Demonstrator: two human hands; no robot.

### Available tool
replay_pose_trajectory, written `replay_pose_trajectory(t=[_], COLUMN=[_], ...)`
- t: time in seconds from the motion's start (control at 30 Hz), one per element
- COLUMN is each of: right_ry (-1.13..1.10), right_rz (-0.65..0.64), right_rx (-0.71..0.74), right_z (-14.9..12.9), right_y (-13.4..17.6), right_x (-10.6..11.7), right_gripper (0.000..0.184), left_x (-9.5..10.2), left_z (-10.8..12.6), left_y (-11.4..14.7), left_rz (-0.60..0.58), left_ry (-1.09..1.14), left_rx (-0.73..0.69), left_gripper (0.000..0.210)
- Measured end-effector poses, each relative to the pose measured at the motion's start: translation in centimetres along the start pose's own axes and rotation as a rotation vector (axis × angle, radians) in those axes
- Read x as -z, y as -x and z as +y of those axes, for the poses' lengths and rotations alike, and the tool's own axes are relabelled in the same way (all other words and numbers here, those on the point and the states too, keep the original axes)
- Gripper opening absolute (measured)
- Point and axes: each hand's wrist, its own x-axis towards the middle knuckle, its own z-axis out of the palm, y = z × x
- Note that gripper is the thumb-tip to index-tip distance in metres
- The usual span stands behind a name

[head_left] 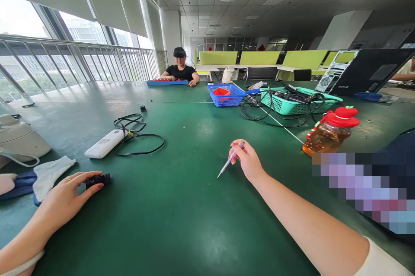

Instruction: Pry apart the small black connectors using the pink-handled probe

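Note:
My right hand (249,160) is closed around the clear handle of a small screwdriver (225,166). Its thin metal shaft slants down to the left, with the tip close to or on the green table (181,215); which of these I cannot tell. On the left, my left hand (66,194) rests low at the table and grips a small black ridged object (99,179) between thumb and fingers. The hand partly covers that object, so its kind does not show. Beside my left wrist lies a white and dark blue cloth (53,176).
A white power bank (106,143) with a black cable (155,135) lies beyond my left hand. A red-lidded bottle (329,135) stands to the right. Farther back are a blue basket (227,99), a green basket (285,106) of cables, a computer case (363,73) and a seated person (180,71).

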Motion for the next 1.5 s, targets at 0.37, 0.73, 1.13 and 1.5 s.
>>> replay_pose_trajectory(t=[0.37,0.73,1.13,1.5], right_ry=[0.063,0.102,0.326,0.684], right_rz=[-0.046,-0.085,-0.139,-0.411], right_rx=[0.066,0.099,0.317,0.907], right_z=[-1.0,-1.2,-2.6,-4.3], right_y=[0.6,0.8,3.1,4.1], right_x=[-0.5,-0.3,-1.5,-2.6], right_gripper=[0.035,0.035,0.021,0.014], left_x=[0.8,-5.0,-7.4,-6.7], left_z=[9.1,26.6,26.4,26.2], left_y=[0.6,-4.8,-5.4,-5.4], left_rz=[-0.02,-0.183,-0.298,-0.383], left_ry=[0.134,0.311,0.491,0.682], left_rx=[-0.54,-0.795,-0.624,-0.574], left_gripper=[0.034,0.027,0.052,0.032])
